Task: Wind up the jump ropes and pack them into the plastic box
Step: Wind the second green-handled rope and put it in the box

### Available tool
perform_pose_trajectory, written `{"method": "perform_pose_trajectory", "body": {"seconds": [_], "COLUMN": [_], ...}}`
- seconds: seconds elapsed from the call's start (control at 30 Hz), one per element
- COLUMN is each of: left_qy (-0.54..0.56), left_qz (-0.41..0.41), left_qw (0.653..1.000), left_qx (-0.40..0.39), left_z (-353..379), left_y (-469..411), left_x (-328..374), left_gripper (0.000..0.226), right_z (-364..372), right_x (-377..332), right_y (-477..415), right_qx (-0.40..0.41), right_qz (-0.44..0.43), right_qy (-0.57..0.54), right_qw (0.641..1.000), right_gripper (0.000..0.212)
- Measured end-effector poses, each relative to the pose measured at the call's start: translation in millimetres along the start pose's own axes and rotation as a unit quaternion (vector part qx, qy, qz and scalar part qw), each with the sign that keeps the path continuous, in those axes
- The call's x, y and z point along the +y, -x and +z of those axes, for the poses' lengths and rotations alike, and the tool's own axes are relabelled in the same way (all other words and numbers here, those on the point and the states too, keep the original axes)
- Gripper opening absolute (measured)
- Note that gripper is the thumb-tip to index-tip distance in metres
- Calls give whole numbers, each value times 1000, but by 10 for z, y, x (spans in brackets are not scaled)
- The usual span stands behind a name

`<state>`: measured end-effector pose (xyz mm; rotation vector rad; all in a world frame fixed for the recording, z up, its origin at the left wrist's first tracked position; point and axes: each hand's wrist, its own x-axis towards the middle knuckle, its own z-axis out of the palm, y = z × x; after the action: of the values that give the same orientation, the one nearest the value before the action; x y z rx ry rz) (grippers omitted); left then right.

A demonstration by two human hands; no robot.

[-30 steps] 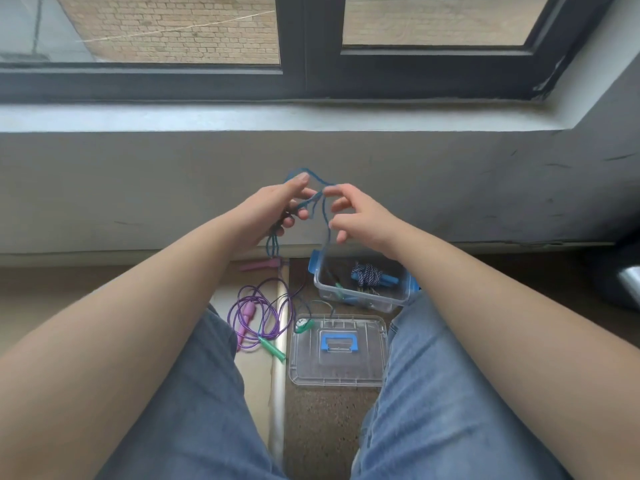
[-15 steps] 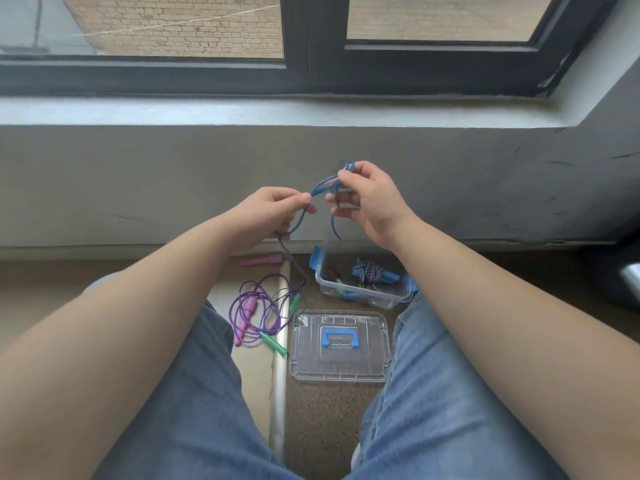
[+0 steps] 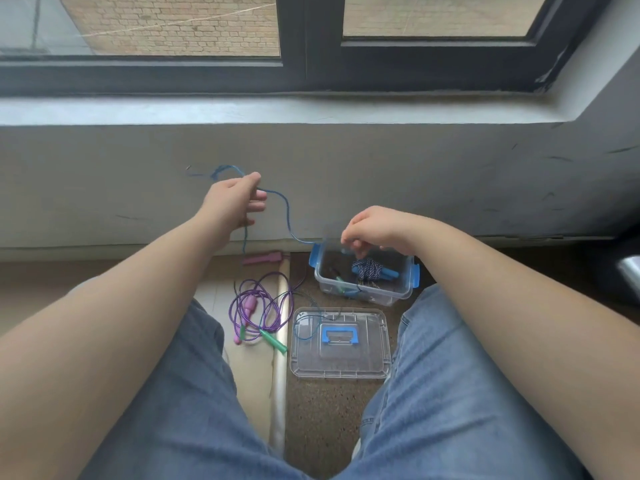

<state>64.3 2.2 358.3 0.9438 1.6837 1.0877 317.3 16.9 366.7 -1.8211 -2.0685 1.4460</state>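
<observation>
Where the speckled brown floor [image 3: 322, 410] meets the grey wall [image 3: 415, 174] under a dark-framed window [image 3: 304, 39], the items lie between two denim-clad knees.

Centre right: clear plastic box [image 3: 367, 296] with blue clips, open, holding one wound blue-and-white rope [image 3: 369, 270]. Below it: its lid [image 3: 341, 363], flat, blue handle up. Left of the lid: purple jump rope [image 3: 249, 303] in a loose coil with a green handle [image 3: 273, 341] beside it. A pink handle [image 3: 261, 259] lies near the wall.

Half a second ago both hands were raised close together at centre with the blue rope [image 3: 285, 209] bunched between them. Now they are well apart and the rope sags between them.

Left hand [image 3: 235, 202], upper centre left: thumb and forefinger pinch the rope, the other fingers loosely spread. One strand hangs to the floor.

Right hand [image 3: 374, 230], above the box's far rim: fingers curled downward, apparently pinching the rope's other end, though blur hides the contact.
</observation>
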Motion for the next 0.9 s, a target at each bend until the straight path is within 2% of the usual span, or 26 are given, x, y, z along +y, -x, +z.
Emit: {"method": "perform_pose_trajectory", "body": {"seconds": [0.07, 0.13, 0.17, 0.27, 0.33, 0.43, 0.5, 0.57, 0.67, 0.7, 0.73, 0.8, 0.83, 0.9], "left_qy": [23, 16, -9, -119, -178, -148, -147, -217, -396, -441, -476, -503, -492, -412], "left_qz": [6, 36, 54, 105, 137, 183, 159, 131, 114, 112, 108, 106, 106, 109], "left_qw": [998, 994, 989, 960, 945, 943, 951, 942, 885, 864, 847, 838, 848, 892], "left_qx": [-58, -107, -136, -229, -237, -234, -221, -220, -217, -215, -211, -183, -169, -149], "left_z": [89, 169, 200, 269, 317, 368, 378, 370, 271, 222, 177, 133, 133, 178], "left_y": [66, 126, 153, 215, 261, 294, 286, 268, 254, 245, 234, 198, 191, 200], "left_x": [29, 37, 27, -68, -106, -103, -80, -101, -185, -212, -235, -261, -253, -230], "left_gripper": [18, 14, 13, 17, 18, 18, 25, 30, 34, 37, 39, 39, 37, 32], "right_z": [62, 153, 201, 285, 321, 333, 289, 219, 70, 9, -52, -137, -154, -126], "right_x": [17, -8, -52, -241, -314, -343, -357, -365, -264, -184, -93, 79, 149, 235], "right_y": [-32, -107, -127, -172, -192, -194, -211, -229, -278, -306, -337, -387, -394, -368], "right_qx": [-36, -22, -18, -69, -69, -5, 25, 64, 150, 181, 211, 246, 246, 208], "right_qz": [-12, -62, -80, -61, -75, -118, -140, -132, -82, -67, -50, -5, 21, 68], "right_qy": [11, 17, -20, -208, -247, -296, -375, -461, -555, -557, -537, -460, -423, -363], "right_qw": [999, 998, 996, 974, 964, 948, 916, 875, 814, 808, 815, 853, 872, 906], "right_gripper": [36, 61, 64, 53, 43, 19, 16, 16, 17, 17, 18, 18, 15, 8]}}
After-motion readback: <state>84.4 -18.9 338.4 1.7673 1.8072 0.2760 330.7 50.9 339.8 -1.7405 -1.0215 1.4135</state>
